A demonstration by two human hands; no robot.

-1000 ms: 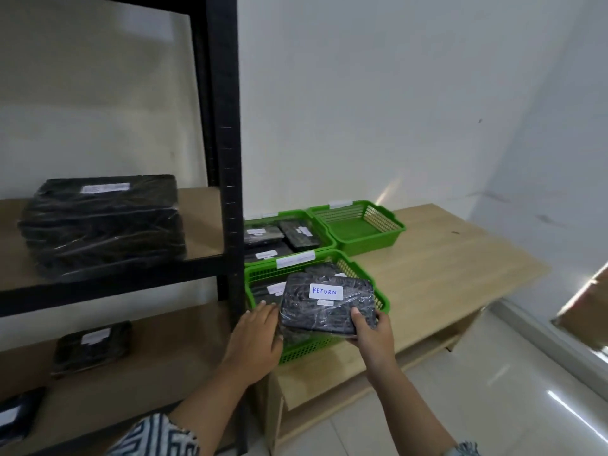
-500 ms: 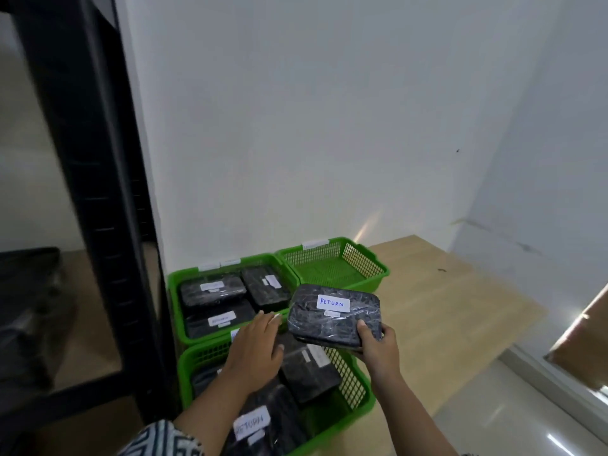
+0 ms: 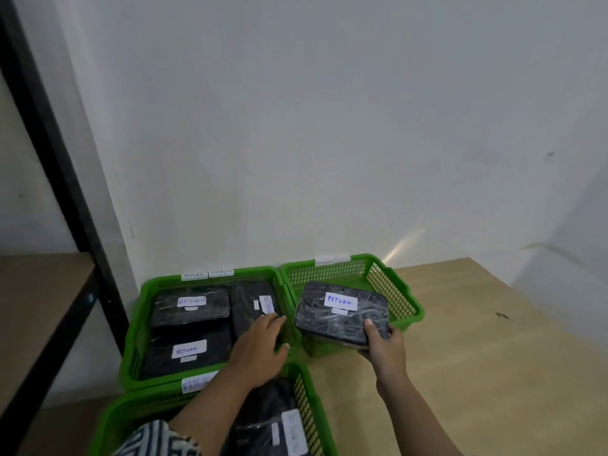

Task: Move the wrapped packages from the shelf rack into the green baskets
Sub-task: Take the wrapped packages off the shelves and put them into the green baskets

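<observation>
Light wood tabletop carries three green baskets: far-left basket against the wall, far-right basket touching it, near basket in front.

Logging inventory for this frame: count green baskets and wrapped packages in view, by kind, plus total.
Green baskets: 3
Wrapped packages: 5, with 3 in the back-left basket, 1 in the right hand, at least 1 in the near basket
Total: 8
</observation>
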